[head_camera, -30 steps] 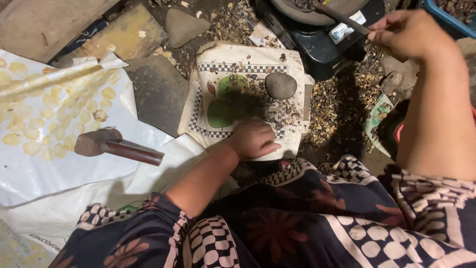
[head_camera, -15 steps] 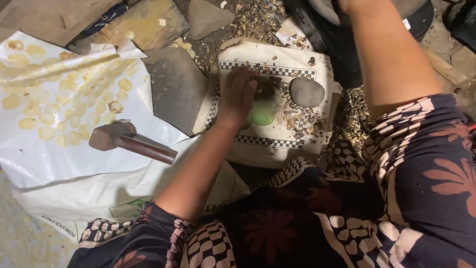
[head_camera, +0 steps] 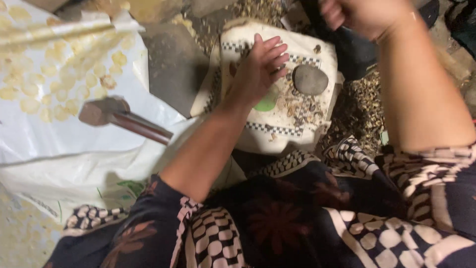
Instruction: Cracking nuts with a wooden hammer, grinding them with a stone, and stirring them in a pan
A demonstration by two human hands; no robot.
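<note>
1. Cloth pad, cream with a checked border and a green patch, upper centre of the frame. It lies on the ground before the seated person and appears to serve as the working surface; crushed husk fragments are scattered over it.

2. Left hand, upper centre. Fingers spread and flat, palm down on the pad, closed on nothing. Judged to be steadying or sweeping the fragments, since it presses rather than grasps.

3. Grey stone, rounded, right of the left hand's fingertips and just beside them, resting on the pad. Its place amid the debris suggests use as an anvil or pounder.

4. Right hand, top right of the frame, raised above the pad. Its grip looks curled into a loose fist; blurred, so whether it has hold of anything cannot be told.

5. Hammer, dark head and reddish-brown handle, left of centre. Laid down on the white sheet, untouched, well apart from both hands yet within reach.

6. Pale flattened discs, upper left, spread in a single layer over the sheet, probably kept separate for drying.

7. Flat dark slab, between sheet and pad.

8. Husk litter on the ground, right of the pad.

9. Patterned garment, lower frame, over the person's lap.
</note>
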